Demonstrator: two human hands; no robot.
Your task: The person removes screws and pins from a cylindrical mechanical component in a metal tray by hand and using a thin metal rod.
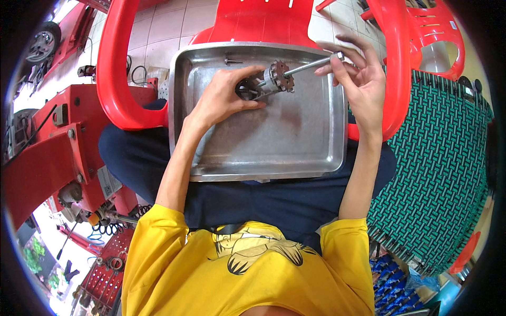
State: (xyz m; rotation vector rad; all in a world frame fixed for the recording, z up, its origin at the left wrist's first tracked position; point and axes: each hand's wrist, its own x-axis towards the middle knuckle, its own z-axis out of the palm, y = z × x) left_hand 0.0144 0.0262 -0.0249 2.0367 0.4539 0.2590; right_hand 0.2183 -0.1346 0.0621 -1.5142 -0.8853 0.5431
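My left hand (224,95) grips a dark cylindrical metal part (271,80) with a toothed, rust-brown disc at its right end. It holds the part tilted above a shallow metal tray (247,171). A long metal rod (311,65) with a thicker, socket-like end runs from the disc up toward the right. My right hand (363,76) has that thicker end between thumb and fingers, the other fingers partly spread. Where the rod meets the disc is partly hidden. A small bolt (231,61) lies in the tray near its far edge.
The tray rests across my lap and against a red plastic chair (263,23), whose armrests rise on both sides. Red machinery (79,142) stands close on the left. A green-and-black woven seat (427,168) is on the right, with another red chair (435,31) behind it.
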